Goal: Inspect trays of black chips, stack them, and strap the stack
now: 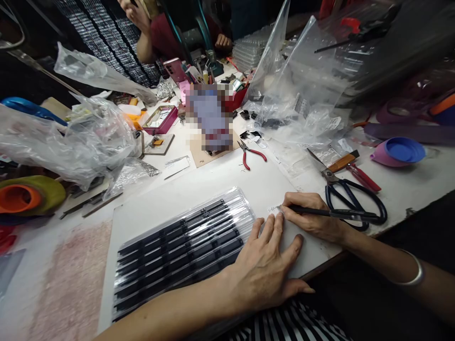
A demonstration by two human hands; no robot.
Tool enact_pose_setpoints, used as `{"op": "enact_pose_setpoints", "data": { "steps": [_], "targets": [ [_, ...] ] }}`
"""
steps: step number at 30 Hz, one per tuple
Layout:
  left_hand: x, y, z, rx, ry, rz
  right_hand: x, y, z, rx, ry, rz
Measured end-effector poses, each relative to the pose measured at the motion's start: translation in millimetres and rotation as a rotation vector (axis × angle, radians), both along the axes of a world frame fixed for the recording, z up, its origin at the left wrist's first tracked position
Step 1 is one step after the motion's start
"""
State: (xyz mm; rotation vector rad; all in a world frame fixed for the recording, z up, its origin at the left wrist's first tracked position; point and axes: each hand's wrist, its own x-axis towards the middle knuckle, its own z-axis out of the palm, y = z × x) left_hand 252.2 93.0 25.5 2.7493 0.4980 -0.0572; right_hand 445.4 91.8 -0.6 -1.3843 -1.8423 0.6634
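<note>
White work table [149, 189], with a small paper slip [272, 209] at 4 o'clock

On the crowded table, the small paper slip, on which some handwriting is seen, is placed just beside the right end of the clear plastic tray [245, 203]. The black pen [320, 211] is held by the right hand [314, 218], its fingers closed narrowly around it, and the tip is put at the writing. The left hand [265, 267] is laid palm down at 5 o'clock, its fingers spread; the lower edge of the slip is met by the fingertips [279, 217]. In the tray, at 7 o'clock, rows of black toothed pieces [185, 237] are contained. The scissors [330, 177] are found at 3 o'clock, and the red-handled pliers [245, 149] near the centre, toward 1 o'clock. Clear plastic bags [302, 85] are heaped at 2 o'clock. Another person's raised hand [137, 14] is seen at 11 o'clock.
</note>
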Motion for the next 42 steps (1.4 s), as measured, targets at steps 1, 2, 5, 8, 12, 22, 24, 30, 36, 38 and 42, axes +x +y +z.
{"op": "enact_pose_setpoints", "data": {
  "steps": [1, 2, 5, 8, 12, 22, 24, 30, 36, 38, 42],
  "targets": [
    [0.2, 0.1, 0.1, -0.002, 0.001, 0.001, 0.3, 0.1, 0.3, -0.003, 0.011, -0.001],
    [0.5, 0.2, 0.2, -0.003, 0.0, 0.001, 0.6, 0.3, 0.7, -0.008, 0.029, -0.011],
    [1.2, 0.8, 0.2, -0.009, -0.004, -0.005, 1.5, 0.7, 1.7, -0.026, 0.093, -0.07],
    [1.4, 1.1, -0.4, -0.011, -0.003, -0.003, 1.4, 1.0, 1.3, -0.026, 0.071, -0.066],
    [0.7, 0.6, -1.8, -0.004, -0.011, -0.007, 0.6, 1.4, -1.1, -0.024, 0.024, -0.039],
    [0.2, -0.3, -0.7, 0.017, -0.007, -0.006, 1.6, 0.2, -1.0, -0.018, 0.023, -0.034],
    [0.2, 0.2, -0.8, 0.018, -0.007, -0.007, 1.9, -0.4, -1.7, -0.013, 0.014, -0.039],
    [-0.3, 1.3, -0.6, 0.019, -0.003, -0.01, 1.5, 0.2, -1.2, -0.011, 0.003, -0.021],
    [0.0, 0.5, -1.1, 0.013, -0.002, -0.006, 1.6, 0.3, -1.9, -0.017, 0.025, -0.014],
    [-0.1, 0.4, -1.3, 0.016, -0.002, -0.007, 1.9, -0.4, -2.8, -0.006, 0.017, -0.028],
    [0.0, 0.5, -2.0, 0.017, -0.005, -0.002, 2.0, -1.7, -3.5, -0.007, 0.016, -0.039]
  ]
}}
